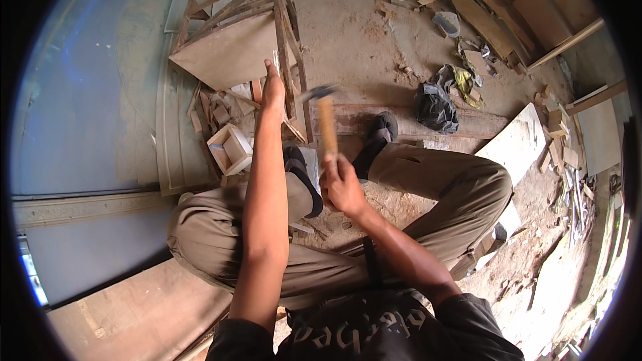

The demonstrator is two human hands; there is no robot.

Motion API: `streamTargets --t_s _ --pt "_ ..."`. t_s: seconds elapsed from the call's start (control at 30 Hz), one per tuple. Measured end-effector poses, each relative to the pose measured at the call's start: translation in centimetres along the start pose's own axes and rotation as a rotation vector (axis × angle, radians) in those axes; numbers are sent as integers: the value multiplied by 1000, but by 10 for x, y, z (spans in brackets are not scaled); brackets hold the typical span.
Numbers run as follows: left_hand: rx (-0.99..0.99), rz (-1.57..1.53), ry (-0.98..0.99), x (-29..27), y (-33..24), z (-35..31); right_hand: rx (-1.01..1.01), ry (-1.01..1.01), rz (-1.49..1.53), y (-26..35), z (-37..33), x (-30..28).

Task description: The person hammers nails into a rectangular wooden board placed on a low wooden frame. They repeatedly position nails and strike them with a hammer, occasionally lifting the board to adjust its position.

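Some pale lettering (364,333) marks the shirt (468,324); right hand (342,187) grips a hammer (327,120); left hand (273,93), hold unclear, at a wooden frame (279,33).

The hammer head (322,92) is blurred, and whatever the left hand (273,93) may hold is mostly hidden.

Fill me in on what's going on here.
Someone with knees bent apart holds a hammer by its wooden handle in the right hand, head up and blurred. The left hand is at a wooden frame with a pale panel; its exact grip is hard to see. Whether the hammer touches the frame can't be told. A black plastic bag lies on the ground beyond the right foot.
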State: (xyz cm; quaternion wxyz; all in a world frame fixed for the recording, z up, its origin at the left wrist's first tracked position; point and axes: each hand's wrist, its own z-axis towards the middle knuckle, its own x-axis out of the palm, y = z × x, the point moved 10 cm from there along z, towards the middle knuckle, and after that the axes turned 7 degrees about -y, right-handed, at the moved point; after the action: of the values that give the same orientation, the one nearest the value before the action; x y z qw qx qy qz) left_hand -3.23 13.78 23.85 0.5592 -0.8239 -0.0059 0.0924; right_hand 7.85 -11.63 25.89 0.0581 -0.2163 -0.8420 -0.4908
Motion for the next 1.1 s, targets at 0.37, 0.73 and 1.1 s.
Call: streamTargets --t_s 0.37,0.73,1.1 --pt "-59 -60 54 -34 23 28 254 87 -98 -45 15 -12" --pt "1 -438 195 -28 79 -6 109 -196 -135 -34 54 -82" --pt "15 -270 170 -3 59 -40 -204 -308 -302 48 66 -60"
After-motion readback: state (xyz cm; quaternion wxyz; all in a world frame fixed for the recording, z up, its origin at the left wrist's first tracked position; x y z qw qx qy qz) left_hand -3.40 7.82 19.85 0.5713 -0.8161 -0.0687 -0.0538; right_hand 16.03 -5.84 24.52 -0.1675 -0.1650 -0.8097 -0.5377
